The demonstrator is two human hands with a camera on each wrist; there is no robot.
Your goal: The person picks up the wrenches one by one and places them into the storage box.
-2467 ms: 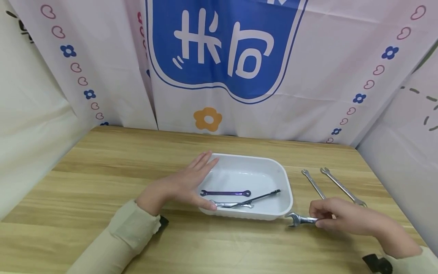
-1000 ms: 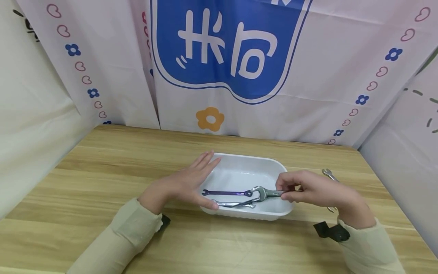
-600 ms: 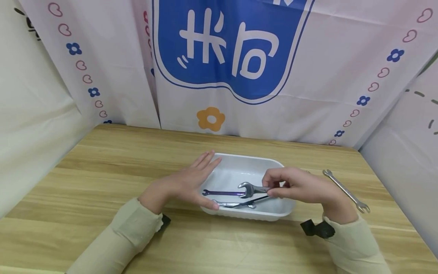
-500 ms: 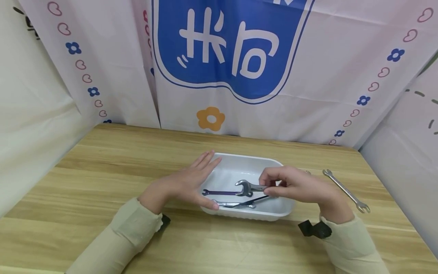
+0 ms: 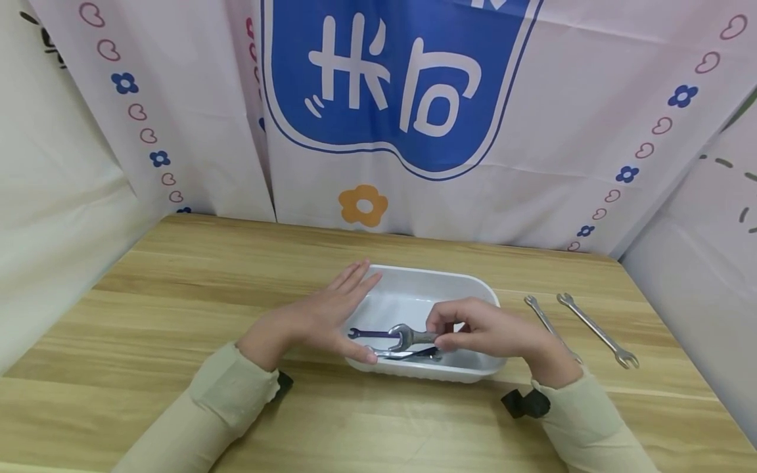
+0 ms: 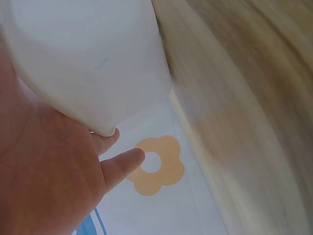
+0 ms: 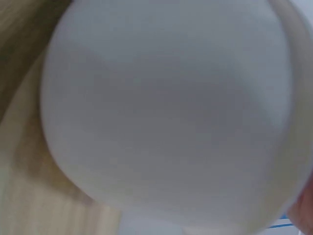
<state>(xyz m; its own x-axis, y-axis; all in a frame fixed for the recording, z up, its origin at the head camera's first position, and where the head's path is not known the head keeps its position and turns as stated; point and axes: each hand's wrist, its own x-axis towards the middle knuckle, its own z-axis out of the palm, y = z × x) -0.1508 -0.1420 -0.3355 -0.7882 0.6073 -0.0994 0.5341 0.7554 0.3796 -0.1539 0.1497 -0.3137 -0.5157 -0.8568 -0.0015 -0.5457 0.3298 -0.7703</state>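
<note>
A white plastic tub (image 5: 422, 373) stands mid-table. My left hand (image 5: 316, 322) rests on its left end with the fingers spread, thumb over the near rim; in the left wrist view the palm (image 6: 44, 161) lies along the tub's outer wall. Inside the tub, my right hand (image 5: 479, 328) pinches a silver open-end wrench (image 5: 408, 337) by its shank, head pointing left. That head overlaps a purple wrench (image 5: 369, 334). Nearer the front wall lie another silver wrench (image 5: 384, 353) and a thin dark tool (image 5: 422, 353), partly hidden. In the right wrist view the tub wall fills most of the picture.
Two silver wrenches lie on the wooden table right of the tub: a shorter one (image 5: 545, 317) close to my right wrist, and a longer one (image 5: 597, 328) beyond it. A printed cloth (image 5: 508, 210) hangs behind the table.
My right hand has picked up the silver open-end wrench from the table right of the tub, carried it left over the rim and lowered it inside. The left hand has stayed on the tub.
</note>
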